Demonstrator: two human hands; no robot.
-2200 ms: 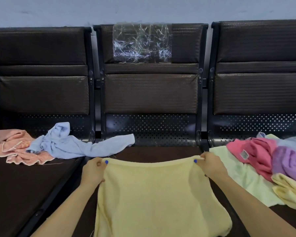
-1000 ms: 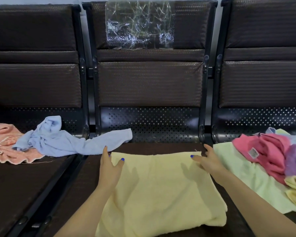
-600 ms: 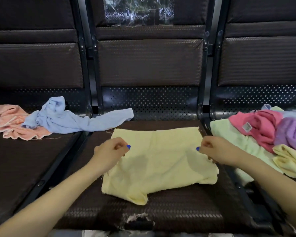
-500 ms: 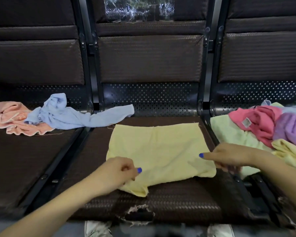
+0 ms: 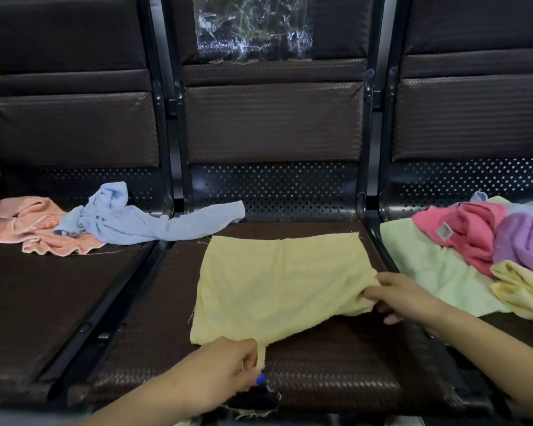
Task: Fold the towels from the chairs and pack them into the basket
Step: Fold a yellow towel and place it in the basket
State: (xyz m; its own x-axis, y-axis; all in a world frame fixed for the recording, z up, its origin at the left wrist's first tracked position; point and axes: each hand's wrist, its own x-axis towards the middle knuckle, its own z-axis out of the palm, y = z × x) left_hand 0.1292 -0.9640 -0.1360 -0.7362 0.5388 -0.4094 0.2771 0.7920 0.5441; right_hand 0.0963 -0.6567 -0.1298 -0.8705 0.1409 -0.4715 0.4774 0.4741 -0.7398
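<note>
A pale yellow towel (image 5: 277, 278) lies spread on the middle chair seat (image 5: 336, 370). My left hand (image 5: 225, 370) pinches its near lower corner at the seat's front. My right hand (image 5: 403, 298) grips the towel's near right corner, which is lifted a little off the seat. A light blue towel (image 5: 130, 219) sprawls from the left seat onto the middle one, beside a crumpled peach towel (image 5: 31, 222). No basket is in view.
On the right seat lies a heap of towels: light green (image 5: 437, 269), pink (image 5: 468, 232), purple (image 5: 526, 241) and another yellow one (image 5: 523, 290). Clear plastic (image 5: 253, 29) is taped to the middle backrest. The middle seat's front edge (image 5: 253, 401) is torn.
The yellow towel was laid flat on the middle seat. Both hands then slid from its far corners down to its near corners, and now they grip those corners.
</note>
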